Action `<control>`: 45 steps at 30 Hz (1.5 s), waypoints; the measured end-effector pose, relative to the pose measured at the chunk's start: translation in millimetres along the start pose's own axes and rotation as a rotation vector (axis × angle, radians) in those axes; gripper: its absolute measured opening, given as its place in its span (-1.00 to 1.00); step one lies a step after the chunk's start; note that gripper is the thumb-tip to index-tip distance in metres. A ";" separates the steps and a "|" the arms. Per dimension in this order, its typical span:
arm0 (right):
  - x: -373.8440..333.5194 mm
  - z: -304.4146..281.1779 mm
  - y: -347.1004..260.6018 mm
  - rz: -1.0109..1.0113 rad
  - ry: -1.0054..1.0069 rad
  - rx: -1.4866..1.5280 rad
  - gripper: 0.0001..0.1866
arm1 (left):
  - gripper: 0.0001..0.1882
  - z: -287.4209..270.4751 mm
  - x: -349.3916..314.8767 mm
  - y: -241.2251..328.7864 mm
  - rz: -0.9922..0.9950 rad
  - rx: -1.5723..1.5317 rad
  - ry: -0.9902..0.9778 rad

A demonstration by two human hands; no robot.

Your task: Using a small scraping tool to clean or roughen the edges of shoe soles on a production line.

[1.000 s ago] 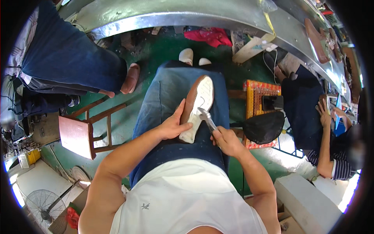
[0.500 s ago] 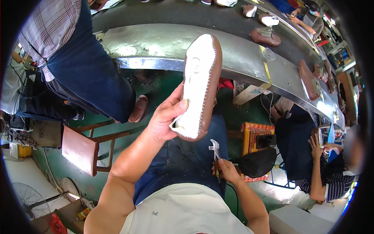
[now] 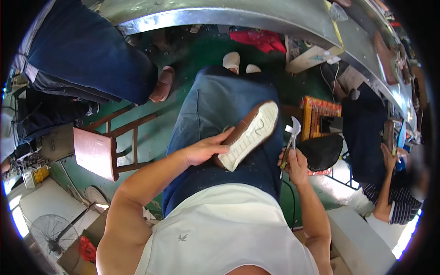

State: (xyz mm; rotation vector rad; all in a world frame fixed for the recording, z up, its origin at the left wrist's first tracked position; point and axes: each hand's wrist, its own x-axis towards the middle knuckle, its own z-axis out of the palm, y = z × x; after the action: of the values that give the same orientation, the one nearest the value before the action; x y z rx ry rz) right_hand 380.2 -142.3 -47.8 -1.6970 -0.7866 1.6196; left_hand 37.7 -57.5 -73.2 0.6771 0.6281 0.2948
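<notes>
A brown shoe upper lies slanted across my lap, its pale underside facing up and its rounded end pointing far right. My left hand grips it at the near left end, with the thumb on the underside and the fingers along the brown side. To the right of my thigh, my right hand is closed around the handles of lasting pincers. Their metal head, with a curved jaw and a stubby hammer-like knob, points up and away, apart from the shoe.
A metal bench curves across the far side. A person in dark trousers stands at left, near a wooden stool. On the right are an orange woven seat, a black pouch and a seated co-worker. A fan stands near left.
My left hand has brought the shoe down from in front of the bench to my lap and tilted it rightward. My right hand has shifted right and away with the pincers. The view has tipped downward.
</notes>
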 end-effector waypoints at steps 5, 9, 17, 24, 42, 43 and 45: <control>2.5 6.0 19.1 -0.061 -0.110 -0.122 -0.58 | 0.11 1.1 -0.2 1.6 -0.110 -0.292 -0.065; 3.8 8.6 18.5 -0.095 -0.119 -0.191 -0.59 | 0.06 2.1 0.3 0.1 -0.120 -0.189 -0.060; 11.6 3.1 31.4 -0.003 -0.071 -0.012 -0.50 | -0.02 3.6 27.2 28.8 -0.058 0.520 -0.028; 15.3 5.4 32.4 0.111 -0.027 0.022 -0.50 | 0.42 72.4 74.2 78.4 -0.305 1.316 0.351; -10.3 34.6 -44.6 -0.614 -0.115 -1.164 -0.46 | -0.02 11.5 69.3 65.8 0.347 -0.389 0.206; -8.0 35.1 -45.2 -0.613 -0.113 -1.166 -0.46 | -0.02 11.2 68.9 65.4 0.347 -0.390 0.204; -2.7 36.2 -44.7 -0.656 -0.148 -1.021 -0.36 | -0.04 10.4 66.8 63.3 0.338 -0.383 0.185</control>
State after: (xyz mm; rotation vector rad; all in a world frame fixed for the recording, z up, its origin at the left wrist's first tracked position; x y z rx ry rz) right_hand 344.6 -115.6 -11.3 -1.6071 -2.2255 0.8929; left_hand 92.7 14.7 -54.6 0.3852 0.6098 0.7777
